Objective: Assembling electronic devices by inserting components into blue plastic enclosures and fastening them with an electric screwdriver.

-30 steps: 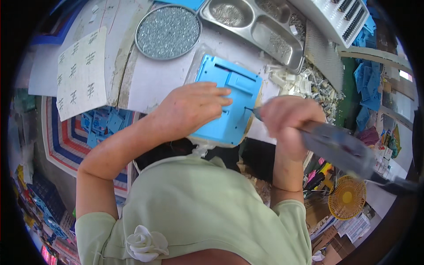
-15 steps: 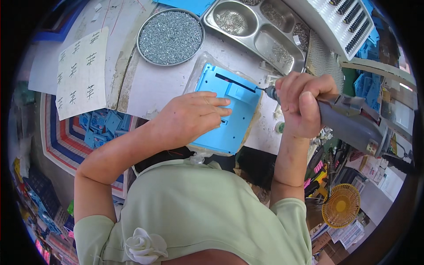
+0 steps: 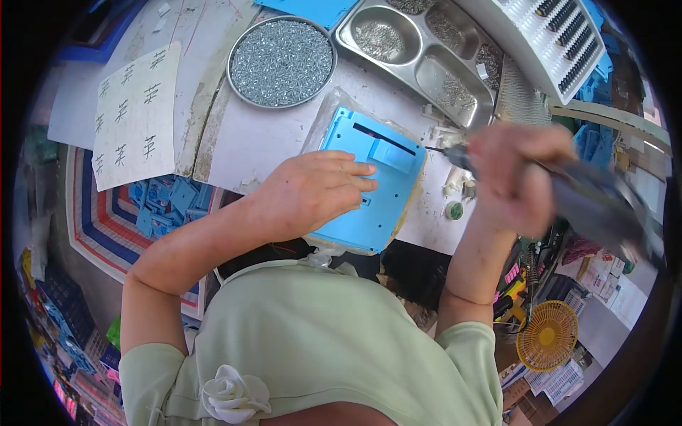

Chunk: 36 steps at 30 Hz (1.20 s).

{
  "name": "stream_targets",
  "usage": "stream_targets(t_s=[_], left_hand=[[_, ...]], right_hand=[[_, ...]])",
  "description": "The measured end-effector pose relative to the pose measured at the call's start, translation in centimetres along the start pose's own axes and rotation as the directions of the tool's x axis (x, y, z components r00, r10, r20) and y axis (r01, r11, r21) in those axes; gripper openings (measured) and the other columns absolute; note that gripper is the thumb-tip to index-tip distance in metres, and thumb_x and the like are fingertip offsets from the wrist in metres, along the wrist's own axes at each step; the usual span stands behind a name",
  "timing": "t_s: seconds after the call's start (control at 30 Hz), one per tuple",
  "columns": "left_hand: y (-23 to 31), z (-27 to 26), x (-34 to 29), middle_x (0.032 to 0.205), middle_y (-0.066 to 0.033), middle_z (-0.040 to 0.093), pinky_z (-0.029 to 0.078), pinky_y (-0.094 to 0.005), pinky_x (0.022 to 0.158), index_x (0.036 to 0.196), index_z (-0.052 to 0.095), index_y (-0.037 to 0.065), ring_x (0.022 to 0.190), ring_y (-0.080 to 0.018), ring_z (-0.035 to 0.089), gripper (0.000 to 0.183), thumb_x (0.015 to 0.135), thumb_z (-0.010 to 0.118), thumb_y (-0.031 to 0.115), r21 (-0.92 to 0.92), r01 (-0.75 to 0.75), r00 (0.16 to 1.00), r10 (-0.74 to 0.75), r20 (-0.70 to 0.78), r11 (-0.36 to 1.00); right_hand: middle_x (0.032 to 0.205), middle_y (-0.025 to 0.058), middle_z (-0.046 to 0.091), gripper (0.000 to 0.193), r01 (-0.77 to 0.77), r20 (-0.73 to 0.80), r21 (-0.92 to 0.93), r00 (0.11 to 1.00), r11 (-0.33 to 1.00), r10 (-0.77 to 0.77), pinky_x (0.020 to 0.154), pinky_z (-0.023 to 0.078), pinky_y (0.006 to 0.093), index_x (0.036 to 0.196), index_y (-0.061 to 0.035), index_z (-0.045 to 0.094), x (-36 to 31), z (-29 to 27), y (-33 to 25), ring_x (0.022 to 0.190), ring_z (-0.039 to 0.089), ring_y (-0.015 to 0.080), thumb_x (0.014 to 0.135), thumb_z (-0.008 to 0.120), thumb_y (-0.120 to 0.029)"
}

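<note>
A flat blue plastic housing (image 3: 373, 188) with a long dark slot and small holes lies on a pad wrapped in clear film near the table's front edge. My left hand (image 3: 320, 188) rests flat on its left side, fingers stretched out across the surface. Blurred by motion, my right hand (image 3: 522, 174) is wrapped round a dark grey electric screwdriver (image 3: 593, 199). Its thin bit (image 3: 437, 149) points left, just off the housing's upper right corner and apart from it.
Beyond the housing stand a round tray of small silver screws (image 3: 283, 62) and a steel compartment tray (image 3: 419, 53) of small metal parts. A white rack (image 3: 550, 42) of black parts is at far right. A striped bag (image 3: 99, 220) of blue pieces sits left, a yellow fan (image 3: 547, 336) lower right.
My right hand has drawn the screwdriver to the right, and its bit has come away from the housing's corner. My left hand stays on the housing. The whole view has shifted slightly.
</note>
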<state>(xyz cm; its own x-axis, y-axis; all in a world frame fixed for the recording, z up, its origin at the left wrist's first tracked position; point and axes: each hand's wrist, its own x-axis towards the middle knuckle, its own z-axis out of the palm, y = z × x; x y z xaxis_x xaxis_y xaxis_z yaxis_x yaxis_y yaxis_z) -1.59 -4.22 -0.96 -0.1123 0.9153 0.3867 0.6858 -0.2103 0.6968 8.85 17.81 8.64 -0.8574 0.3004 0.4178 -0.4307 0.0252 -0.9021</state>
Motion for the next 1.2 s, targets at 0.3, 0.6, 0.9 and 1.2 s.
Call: stream_targets(t_s=[0.3, 0.6, 0.9, 1.2], left_hand=[[1.2, -1.1, -0.1, 0.096, -0.0083, 0.073, 0.052, -0.0463, 0.096, 0.090, 0.068, 0.006, 0.100, -0.0265, 0.070, 0.011, 0.081, 0.073, 0.004, -0.141, 0.167, 0.972, -0.187, -0.143, 0.976], [1.3, -2.9, -0.7, 0.095, -0.0079, 0.072, 0.055, -0.0426, 0.090, 0.091, 0.068, 0.006, 0.091, -0.0251, 0.070, 0.015, 0.078, 0.075, 0.005, 0.019, 0.116, 0.985, -0.113, -0.133, 0.993], [-0.3, -6.1, -1.4, 0.070, -0.0081, 0.060, 0.052, -0.0358, 0.066, 0.075, 0.061, 0.009, 0.070, -0.0269, 0.063, 0.022, 0.081, 0.075, 0.025, -0.052, 0.493, 0.809, -0.480, -0.338, 0.869], [0.9, 0.7, -1.9, 0.103, -0.0021, 0.063, 0.040, -0.0444, 0.092, 0.079, 0.056, 0.012, 0.104, -0.0203, 0.063, 0.023, 0.073, 0.077, 0.020, 0.137, 0.049, 0.978, -0.020, -0.206, 0.989]], right_hand=[[0.061, -0.0041, 0.055, 0.022, 0.028, 0.150, 0.251, 0.986, 0.968, -0.068, 0.045, 0.040, 0.0273, 0.096, -0.0122, 0.051, -1.4, 5.2, -1.0, 0.048, 0.052, 0.0108, 0.091, 0.067, -0.026], [0.059, 0.0034, 0.056, 0.036, -0.098, 0.121, 0.272, 0.990, 0.957, 0.067, 0.053, 0.045, 0.0337, 0.093, -0.0079, 0.051, -0.9, 6.9, -0.8, 0.049, 0.051, 0.0167, 0.086, 0.077, -0.033], [0.064, -0.0001, 0.047, 0.013, 0.053, 0.077, 0.162, 0.995, 0.985, -0.067, 0.062, 0.040, 0.0332, 0.104, -0.0087, 0.050, 2.4, 5.5, 2.4, 0.059, 0.044, 0.0131, 0.096, 0.051, -0.019], [0.060, 0.0019, 0.046, 0.015, -0.002, 0.060, 0.158, 0.998, 0.987, -0.007, 0.054, 0.038, 0.0300, 0.089, -0.0060, 0.046, 3.3, 6.5, 6.8, 0.053, 0.042, 0.0130, 0.094, 0.057, -0.015]])
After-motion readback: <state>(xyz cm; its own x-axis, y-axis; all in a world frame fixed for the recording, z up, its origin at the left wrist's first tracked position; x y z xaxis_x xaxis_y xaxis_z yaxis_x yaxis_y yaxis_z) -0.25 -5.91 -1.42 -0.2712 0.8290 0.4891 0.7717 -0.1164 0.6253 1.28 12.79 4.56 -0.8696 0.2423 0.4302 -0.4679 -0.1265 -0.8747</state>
